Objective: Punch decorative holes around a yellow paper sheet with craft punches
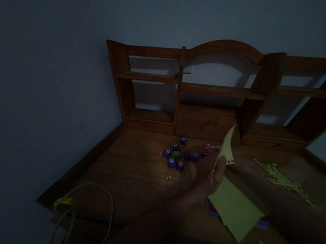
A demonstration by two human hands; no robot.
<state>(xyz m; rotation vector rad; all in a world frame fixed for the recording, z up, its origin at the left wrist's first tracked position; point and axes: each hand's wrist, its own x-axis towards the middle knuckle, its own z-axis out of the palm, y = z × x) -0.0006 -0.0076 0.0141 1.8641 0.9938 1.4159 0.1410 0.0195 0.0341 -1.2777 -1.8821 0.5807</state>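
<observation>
My left hand (211, 178) is closed around a pale yellow sheet of paper (227, 148), which stands up curved with small holes or notches along its lower edge. My right hand (235, 167) is close behind that paper, dark and partly covered, so its fingers do not show clearly. Below both hands lies a larger yellow sheet (238, 209), over a stack of coloured paper (211, 207). Beyond my left hand stand several small purple pieces with white, eye-like tops (172, 163), and a green one (175, 154) among them.
Thin yellow paper strips (280, 179) are heaped on the right of the wooden table (137, 176). A wooden shelf unit (177, 94) stands along the back. A pale cable (111, 205) loops at the left, near a yellow item (64, 201). The light is dim.
</observation>
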